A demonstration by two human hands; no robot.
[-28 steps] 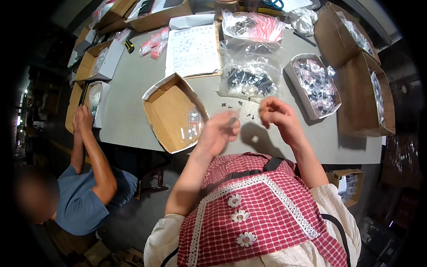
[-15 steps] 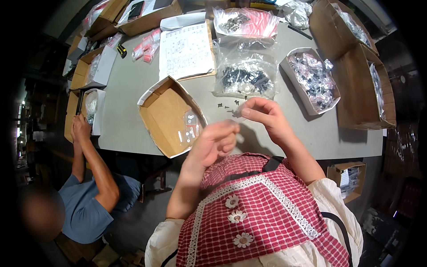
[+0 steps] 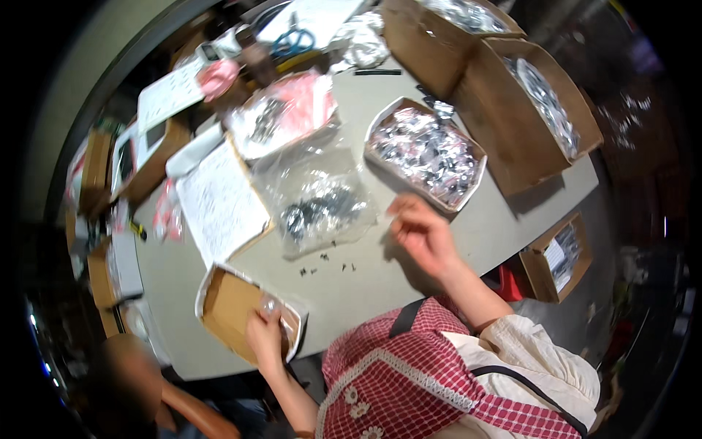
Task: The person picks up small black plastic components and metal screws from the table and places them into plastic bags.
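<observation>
My left hand (image 3: 265, 336) reaches into the shallow cardboard box (image 3: 228, 307) at the near left. Its fingers are closed on a small clear plastic bag (image 3: 270, 306). My right hand (image 3: 424, 238) hovers over the table, just short of the white box of small filled packets (image 3: 428, 150). Its fingers are curled, with something pale and blurred at the tips that I cannot make out. Several small dark screws (image 3: 325, 257) lie loose between my hands. Behind them lies a large clear bag of dark small parts (image 3: 322, 208).
Beyond the large bag stands a box with pink-edged bags and metal parts (image 3: 281, 113). A paper sheet on a board (image 3: 221, 201) lies to its left. Tall brown cartons (image 3: 504, 139) line the right side. Blue scissors (image 3: 294, 42) are at the back; a co-worker (image 3: 197, 410) sits lower left.
My left hand has gone from beside my right hand down into the cardboard box and taken hold of a small bag. The right hand has moved toward the packet box. The view has turned.
</observation>
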